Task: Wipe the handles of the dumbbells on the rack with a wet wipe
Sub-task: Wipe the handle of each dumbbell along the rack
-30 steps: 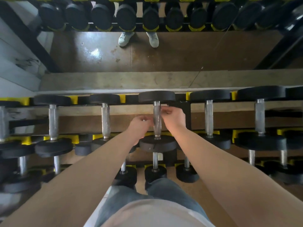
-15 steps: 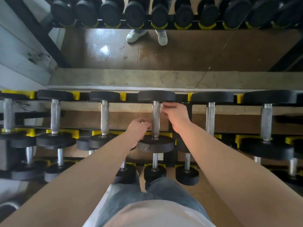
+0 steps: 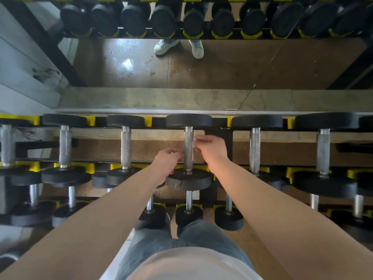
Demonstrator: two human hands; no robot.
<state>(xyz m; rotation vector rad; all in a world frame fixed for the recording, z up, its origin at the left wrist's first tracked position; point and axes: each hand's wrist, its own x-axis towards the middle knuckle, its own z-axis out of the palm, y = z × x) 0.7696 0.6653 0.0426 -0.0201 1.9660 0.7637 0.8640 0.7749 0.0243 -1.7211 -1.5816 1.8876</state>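
Left hand [image 3: 166, 161] first: it sits just left of the handle [image 3: 188, 147] of the middle dumbbell [image 3: 188, 179], dead centre of the frame on the top row of the rack [image 3: 220, 133]. It's low on the bar, near the head closest to me. Fingers are curled in, and a scrap of white pokes out at the knuckles. I'm reading that as the wet wipe [image 3: 171, 152] pinched there, but so little of it shows that I wouldn't swear to it.

That bar runs straight up and down the frame, so pointing away from my body, with one head at the far rail and one at the near rail. My hands are on either side of it, not above or below.

Right hand [image 3: 212, 151] is just right of the handle and a bit higher in the frame than the left, fingers stretched toward the upper half of the bar. It's motion-blurred, so I can't tell if it's touching the metal or gripping anything.

Both forearms come in from the bottom corners and converge on the bar. My guess is the next bit is sliding along that axis, with the left hand covering the near end and the right hand the far end.
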